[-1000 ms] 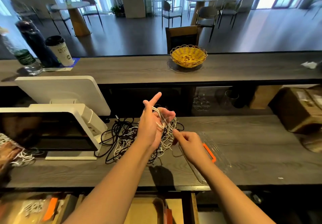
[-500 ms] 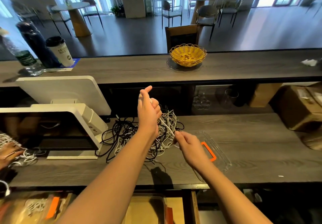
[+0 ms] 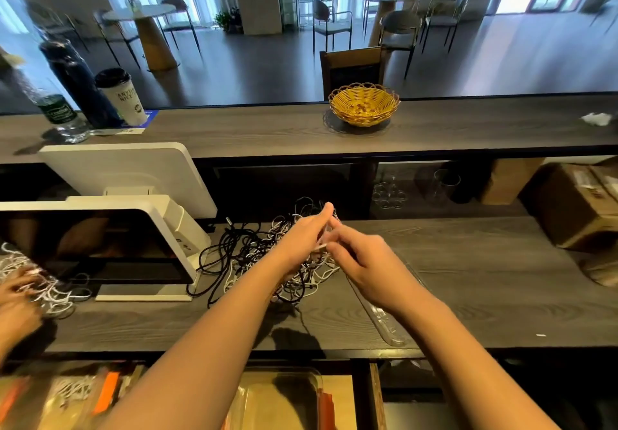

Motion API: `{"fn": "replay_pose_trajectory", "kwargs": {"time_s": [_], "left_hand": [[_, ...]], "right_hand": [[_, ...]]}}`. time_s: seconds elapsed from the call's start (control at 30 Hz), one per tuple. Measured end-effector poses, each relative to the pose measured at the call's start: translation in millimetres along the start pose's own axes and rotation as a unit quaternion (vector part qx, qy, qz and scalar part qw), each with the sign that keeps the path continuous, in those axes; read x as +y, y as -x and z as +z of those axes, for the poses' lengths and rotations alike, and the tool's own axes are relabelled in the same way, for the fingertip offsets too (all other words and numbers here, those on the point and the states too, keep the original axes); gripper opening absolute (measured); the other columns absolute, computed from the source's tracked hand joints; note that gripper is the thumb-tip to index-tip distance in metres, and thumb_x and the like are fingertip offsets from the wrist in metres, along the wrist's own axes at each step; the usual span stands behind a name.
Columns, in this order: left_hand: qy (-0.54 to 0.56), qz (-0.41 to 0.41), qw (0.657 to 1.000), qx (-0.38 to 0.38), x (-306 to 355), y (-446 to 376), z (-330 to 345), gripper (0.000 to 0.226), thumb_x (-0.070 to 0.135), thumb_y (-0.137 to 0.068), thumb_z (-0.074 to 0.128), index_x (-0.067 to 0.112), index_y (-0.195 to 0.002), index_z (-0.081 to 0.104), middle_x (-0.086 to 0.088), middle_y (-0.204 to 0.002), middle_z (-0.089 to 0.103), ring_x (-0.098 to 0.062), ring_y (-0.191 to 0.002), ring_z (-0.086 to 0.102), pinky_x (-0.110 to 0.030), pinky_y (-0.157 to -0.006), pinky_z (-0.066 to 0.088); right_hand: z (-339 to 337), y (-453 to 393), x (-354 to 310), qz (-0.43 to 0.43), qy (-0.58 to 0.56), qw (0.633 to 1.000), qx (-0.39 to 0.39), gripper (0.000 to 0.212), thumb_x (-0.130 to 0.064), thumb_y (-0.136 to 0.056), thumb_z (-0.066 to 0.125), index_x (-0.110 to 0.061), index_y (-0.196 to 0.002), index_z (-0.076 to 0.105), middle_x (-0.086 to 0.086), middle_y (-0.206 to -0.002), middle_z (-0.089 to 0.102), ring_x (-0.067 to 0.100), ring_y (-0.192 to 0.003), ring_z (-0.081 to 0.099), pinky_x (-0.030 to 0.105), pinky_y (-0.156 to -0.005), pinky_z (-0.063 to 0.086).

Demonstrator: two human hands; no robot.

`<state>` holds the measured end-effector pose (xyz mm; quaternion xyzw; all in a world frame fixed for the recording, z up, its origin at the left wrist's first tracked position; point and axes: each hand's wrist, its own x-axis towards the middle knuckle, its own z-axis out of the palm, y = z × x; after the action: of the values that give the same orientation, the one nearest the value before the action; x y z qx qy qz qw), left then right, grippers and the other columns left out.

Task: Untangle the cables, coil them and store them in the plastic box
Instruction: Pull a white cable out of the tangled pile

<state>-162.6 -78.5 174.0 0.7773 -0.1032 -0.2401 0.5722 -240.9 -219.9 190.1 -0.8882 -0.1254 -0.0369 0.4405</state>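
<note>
While both hands meet above the cable tangle, left hand and right hand pinching a white cable

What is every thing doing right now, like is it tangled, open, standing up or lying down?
cable pile: tangled, black and white, lying on the counter.
left hand: over the pile, fingers on a white cable.
right hand: pinching the same cable.
plastic box: clear, lying flat beside the pile, mostly behind the right arm.
yellow basket: upright on the upper counter.
paper cup: upright, lid on.
screen: dark.
</note>
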Motion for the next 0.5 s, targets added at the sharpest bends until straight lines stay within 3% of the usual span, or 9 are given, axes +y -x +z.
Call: {"fn": "replay_pose_trajectory", "kwargs": {"time_s": [0.07,0.13,0.2,0.3,0.37,0.43,0.5], "left_hand": [[0.041,-0.058,0.997,-0.040,-3,6,2,0.077,0.075,-0.095,0.025,0.014,-0.085,0.071,-0.003,-0.075,0.068,-0.022,-0.077,0.065,-0.031,-0.080,0.047],[0.071,-0.085,0.991,-0.070,-5,11,4,0.081,0.078,-0.093,0.019,0.013,-0.083,0.065,0.001,-0.067,0.060,-0.014,-0.059,0.054,-0.023,-0.061,0.037],[0.073,-0.094,0.987,-0.105,-8,13,6,0.086,0.084,-0.088,0.013,0.012,-0.092,0.059,0.003,-0.060,0.048,-0.010,-0.052,0.036,-0.022,-0.051,0.026],[0.069,-0.104,0.982,-0.144,-13,14,3,0.102,0.094,-0.077,0.015,0.009,-0.111,0.060,0.001,-0.061,0.049,-0.010,-0.051,0.038,-0.018,-0.045,0.031],[0.082,-0.113,0.971,-0.193,-13,20,0,0.090,0.089,-0.082,0.028,0.009,-0.103,0.063,0.003,-0.065,0.046,-0.008,-0.054,0.035,-0.016,-0.047,0.029],[0.034,-0.097,0.963,-0.249,-11,24,-6,0.081,0.078,-0.084,0.049,0.003,-0.112,0.063,0.004,-0.072,0.048,-0.008,-0.059,0.038,-0.016,-0.053,0.034],[-0.039,-0.078,0.955,-0.283,-12,26,-12,0.066,0.066,-0.089,0.057,0.008,-0.120,0.068,0.004,-0.076,0.048,-0.008,-0.063,0.041,-0.018,-0.058,0.038]], "right_hand": [[-5,-4,1,-0.001,0.023,1.000,0.021,0.012,-0.023,-0.101,0.054,-0.020,-0.101,0.065,-0.005,-0.085,0.071,0.005,-0.070,0.062,0.036,-0.070,0.053],[-9,-8,1,-0.003,0.047,0.998,0.031,0.013,-0.025,-0.101,0.055,-0.018,-0.102,0.066,-0.006,-0.088,0.072,0.009,-0.081,0.066,0.038,-0.077,0.054],[-11,-11,1,-0.009,0.075,0.996,0.042,0.014,-0.027,-0.099,0.059,-0.017,-0.101,0.068,-0.005,-0.087,0.071,0.011,-0.082,0.066,0.040,-0.077,0.055],[-12,-15,2,-0.011,0.102,0.992,0.070,0.013,-0.032,-0.094,0.065,-0.019,-0.095,0.069,-0.007,-0.077,0.068,0.009,-0.072,0.063,0.037,-0.070,0.055],[-13,-19,4,-0.005,0.105,0.990,0.095,0.016,-0.035,-0.089,0.071,-0.020,-0.088,0.068,-0.012,-0.069,0.060,0.005,-0.064,0.056,0.031,-0.062,0.050],[-15,-24,7,0.009,0.108,0.989,0.100,0.021,-0.039,-0.084,0.076,-0.020,-0.086,0.066,-0.014,-0.069,0.056,0.003,-0.065,0.052,0.026,-0.060,0.046],[-15,-28,12,0.006,0.113,0.989,0.091,0.022,-0.041,-0.085,0.075,-0.021,-0.086,0.066,-0.014,-0.073,0.056,0.005,-0.069,0.054,0.025,-0.062,0.045]]}}
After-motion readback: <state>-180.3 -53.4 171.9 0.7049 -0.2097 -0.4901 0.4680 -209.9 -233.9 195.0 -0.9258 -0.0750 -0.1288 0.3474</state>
